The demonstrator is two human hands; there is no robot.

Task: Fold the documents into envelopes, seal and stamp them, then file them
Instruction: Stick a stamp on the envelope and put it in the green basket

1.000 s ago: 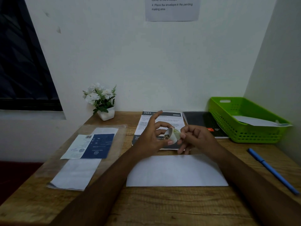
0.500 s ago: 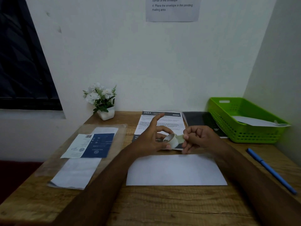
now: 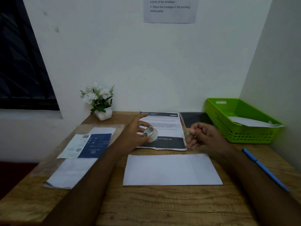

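A white envelope (image 3: 171, 169) lies flat on the wooden desk (image 3: 146, 206) in front of me. Above it, my left hand (image 3: 135, 136) holds a small roll of clear tape (image 3: 150, 132) between thumb and fingers. My right hand (image 3: 202, 137) pinches the pulled-out end of the tape (image 3: 187, 131), well to the right of the roll. Both hands hover over a printed document (image 3: 164, 126) that lies behind the envelope.
A green basket (image 3: 239, 128) with a white envelope inside stands at the back right. A blue pen (image 3: 265, 169) lies on the right. A plastic sleeve of papers (image 3: 81, 154) lies at left, a potted plant (image 3: 100, 100) behind it, a dark notebook (image 3: 195, 119) beside the document.
My hands have drawn apart: the right hand has pulled the tape end to the right, away from the roll in my left hand.
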